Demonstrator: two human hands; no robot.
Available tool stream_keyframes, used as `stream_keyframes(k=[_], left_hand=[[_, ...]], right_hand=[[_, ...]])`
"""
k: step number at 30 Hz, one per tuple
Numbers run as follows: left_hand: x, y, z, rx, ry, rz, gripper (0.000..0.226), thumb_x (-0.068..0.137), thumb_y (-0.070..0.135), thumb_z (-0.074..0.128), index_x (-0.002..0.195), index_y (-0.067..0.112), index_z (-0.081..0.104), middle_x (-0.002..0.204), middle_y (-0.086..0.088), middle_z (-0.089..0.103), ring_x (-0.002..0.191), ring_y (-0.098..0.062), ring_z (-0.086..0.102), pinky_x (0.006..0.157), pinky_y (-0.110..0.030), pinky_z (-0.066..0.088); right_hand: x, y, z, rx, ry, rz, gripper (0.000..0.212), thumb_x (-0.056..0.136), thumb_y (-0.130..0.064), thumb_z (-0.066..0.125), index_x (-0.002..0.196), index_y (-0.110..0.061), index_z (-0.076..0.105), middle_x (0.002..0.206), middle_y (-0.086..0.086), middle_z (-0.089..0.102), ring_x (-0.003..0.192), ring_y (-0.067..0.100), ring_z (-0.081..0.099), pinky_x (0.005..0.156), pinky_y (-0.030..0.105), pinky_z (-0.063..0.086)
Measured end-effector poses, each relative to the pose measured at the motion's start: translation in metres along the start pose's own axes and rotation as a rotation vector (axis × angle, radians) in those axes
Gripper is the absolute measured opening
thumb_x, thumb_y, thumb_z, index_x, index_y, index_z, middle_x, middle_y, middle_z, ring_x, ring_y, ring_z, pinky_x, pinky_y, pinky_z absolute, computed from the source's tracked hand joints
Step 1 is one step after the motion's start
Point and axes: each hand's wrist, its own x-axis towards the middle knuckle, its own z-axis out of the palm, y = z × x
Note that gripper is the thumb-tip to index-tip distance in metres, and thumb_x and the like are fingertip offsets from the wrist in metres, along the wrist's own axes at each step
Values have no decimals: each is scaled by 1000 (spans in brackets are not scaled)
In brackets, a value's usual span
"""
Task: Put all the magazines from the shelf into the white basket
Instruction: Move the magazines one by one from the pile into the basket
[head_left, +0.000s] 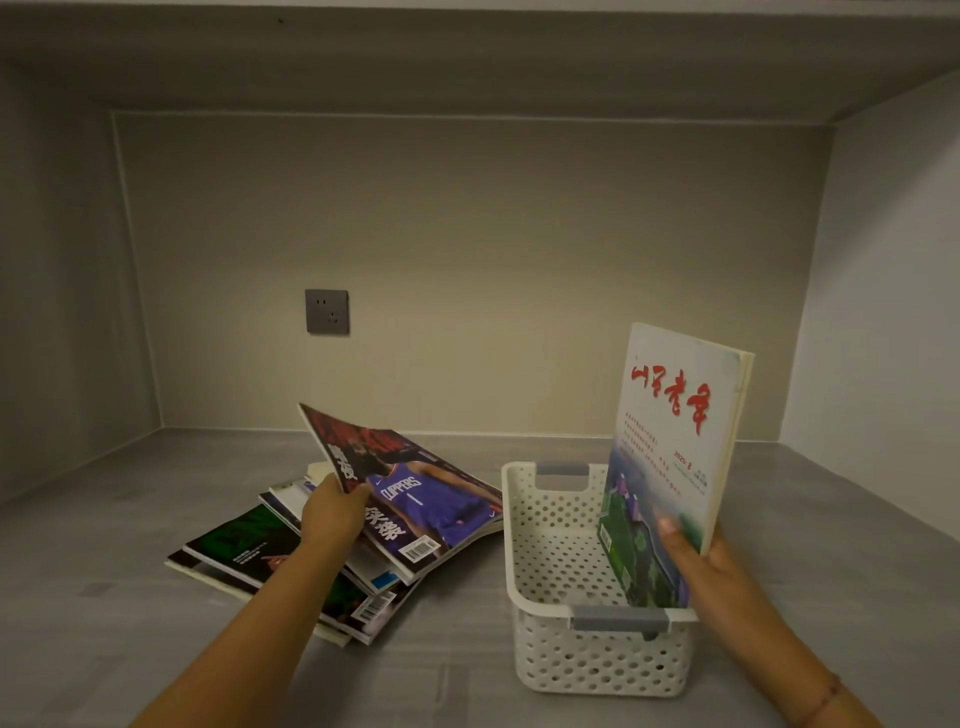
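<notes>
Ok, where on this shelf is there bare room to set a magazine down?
Bare shelf lies left of the magazine pile, behind it below the wall socket, and right of the white basket. The gap between pile and basket is narrow.

A domestic storage alcove, most likely built-in shelving in a home: plain cream panels form the back wall (467, 270), sides and top, enclosing a smooth grey laminate shelf surface (130, 597). A dark grey wall socket plate (327, 312) is set into the back panel. Household clutter supports the reading: a loose, fanned pile of glossy magazines (270, 561), one with a basketball cover, lies beside a small white perforated plastic basket with grey handles (597, 654). Lighting is dim and warm.
</notes>
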Motion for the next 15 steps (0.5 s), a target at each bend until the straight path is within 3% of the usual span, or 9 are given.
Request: stream_keyframes(k=[3,8,12,15], left_hand=[[-7,-3,-3,139,88,130,24,96,27,51,111,9,57,102,-14,70,79,-28,68,70,-37,57],[-18,3,-8,-137,136,114,20,98,24,49,107,7,55,96,-17,68,78,-30,68,72,-42,57],[-44,30,-7,-284,151,312,13,99,27,47,90,20,52,82,-3,66,75,-21,70,63,-35,56],[-67,61,-3,-341,184,463,14,99,32,44,88,26,50,79,5,65,69,-10,68,58,-29,57]], right_hand=[[-1,0,0,4,-1,-2,58,74,-54,44,129,-38,34,121,-11,51,111,9,49,88,23,42],[-1,-1,0,-16,11,-8,50,74,-55,42,122,-45,30,121,-13,48,111,9,46,85,20,41],[0,-1,0,-20,8,-7,52,75,-55,42,123,-45,28,124,-11,46,114,11,44,88,23,40],[0,-2,1,-17,18,-3,56,74,-54,42,127,-42,27,125,-9,45,115,13,43,92,27,40]])
